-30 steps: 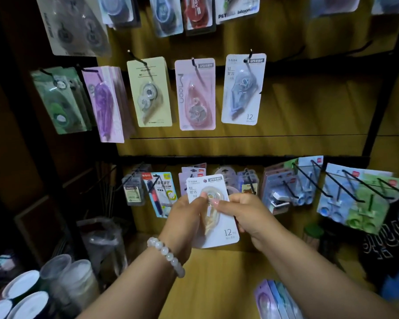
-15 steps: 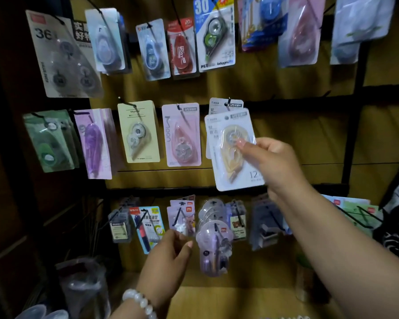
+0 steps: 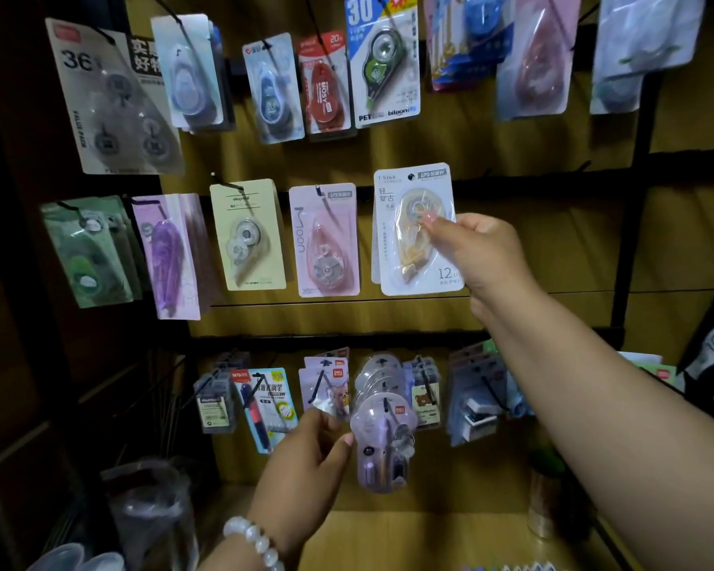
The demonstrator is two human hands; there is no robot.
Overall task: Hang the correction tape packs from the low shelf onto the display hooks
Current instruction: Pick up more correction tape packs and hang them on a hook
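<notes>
My right hand point(image 3: 477, 251) pinches a white correction tape pack point(image 3: 409, 236) with a yellow dispenser by its right side. The pack sits against the middle row of the display, its top hole at a black hook point(image 3: 411, 177), in front of another pack of the same kind. To its left hang a pink pack point(image 3: 324, 241), a yellow pack point(image 3: 246, 236) and a purple pack point(image 3: 170, 257). My left hand point(image 3: 306, 459), with a white bead bracelet, hovers low with loosely curled fingers and holds nothing, in front of the bottom row of hooks.
More packs hang in the top row, such as a blue-and-white "30" pack point(image 3: 382, 59). The bottom row holds small stationery packs, including a purple round blister pack point(image 3: 382, 443). The wooden low shelf point(image 3: 409, 537) lies below. Plastic cups point(image 3: 58, 558) stand at bottom left.
My right hand lifted the white pack from both hands at the low shelf up to the middle row's hook. My left hand let go and stayed low.
</notes>
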